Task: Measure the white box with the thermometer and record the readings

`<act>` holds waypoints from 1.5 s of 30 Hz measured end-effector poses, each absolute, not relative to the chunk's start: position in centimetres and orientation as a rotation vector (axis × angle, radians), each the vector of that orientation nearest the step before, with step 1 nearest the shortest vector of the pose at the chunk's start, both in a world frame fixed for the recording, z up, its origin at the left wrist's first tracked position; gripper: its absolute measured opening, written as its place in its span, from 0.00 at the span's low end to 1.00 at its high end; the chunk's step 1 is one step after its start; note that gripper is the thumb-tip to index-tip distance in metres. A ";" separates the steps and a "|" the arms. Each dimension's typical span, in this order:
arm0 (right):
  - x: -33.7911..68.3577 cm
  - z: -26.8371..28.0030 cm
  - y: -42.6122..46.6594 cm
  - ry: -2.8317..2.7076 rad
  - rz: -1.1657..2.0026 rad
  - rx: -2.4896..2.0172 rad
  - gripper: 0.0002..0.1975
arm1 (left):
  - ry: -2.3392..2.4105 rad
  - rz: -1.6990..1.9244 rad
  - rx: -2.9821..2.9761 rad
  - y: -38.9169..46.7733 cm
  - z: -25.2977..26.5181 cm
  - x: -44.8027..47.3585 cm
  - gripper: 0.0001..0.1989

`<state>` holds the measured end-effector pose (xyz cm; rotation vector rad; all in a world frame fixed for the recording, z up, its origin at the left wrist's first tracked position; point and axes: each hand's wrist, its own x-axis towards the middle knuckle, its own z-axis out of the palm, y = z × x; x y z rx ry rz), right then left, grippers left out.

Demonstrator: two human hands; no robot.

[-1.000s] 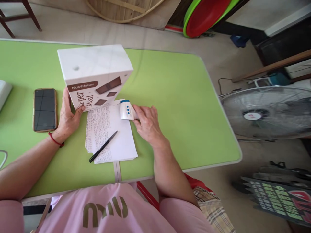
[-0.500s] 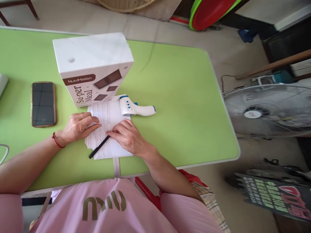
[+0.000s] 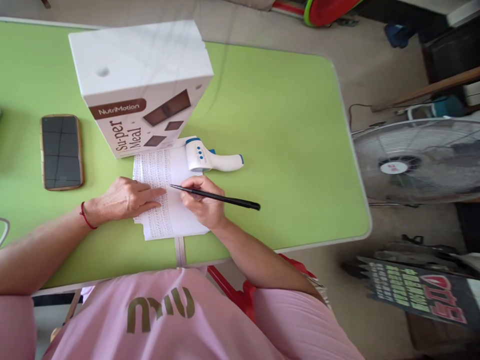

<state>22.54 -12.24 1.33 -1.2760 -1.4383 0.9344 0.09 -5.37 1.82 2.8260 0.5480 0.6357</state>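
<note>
Rows of small handwriting cover the left part of a stack of white paper (image 3: 155, 227), whose right part is blank. My left hand (image 3: 129, 198) rests on the written side, fingers stretched out to the right. In my right hand (image 3: 205, 202) is a black pen (image 3: 232, 200), its tip pointing left at the edge of the writing; whether it touches the paper I cannot tell. A white and blue infrared thermometer (image 3: 213, 157) lies over the paper's top right corner. Behind the paper stands a white NutriMotion box (image 3: 150, 85).
A phone (image 3: 62, 152) in a brown case lies on the green table (image 3: 277, 135), left of the box. Beyond the table's right edge are a standing fan (image 3: 397, 167) and a dark printed bag (image 3: 412, 290). A white cable (image 3: 4, 232) curves in at the left edge.
The pen, which lay on the paper beneath my right fingertips, is now up in my right hand in a writing grip. My left hand has shifted slightly right and flattened onto the paper.
</note>
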 end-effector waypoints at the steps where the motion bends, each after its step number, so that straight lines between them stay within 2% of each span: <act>1: 22.4 1.2 -12.0 -1.435 0.912 -1.290 0.03 | 0.550 0.595 2.867 -5.5 1.8 0.1 0.16; 4: 22.4 0.8 -11.5 -1.471 0.813 -1.301 0.04 | 0.568 0.522 2.945 -5.9 1.9 0.3 0.20; 9: 22.9 0.1 -11.2 -1.632 0.661 -1.176 0.08 | 0.598 0.464 3.015 -6.1 2.5 0.5 0.20; 25: 22.4 0.4 -11.1 -1.719 0.654 -1.174 0.09 | 0.617 0.362 3.012 -6.2 2.5 0.5 0.19; 45: 22.3 0.6 -10.9 -1.705 0.625 -1.191 0.10 | 0.607 0.414 3.011 -6.2 2.5 0.5 0.18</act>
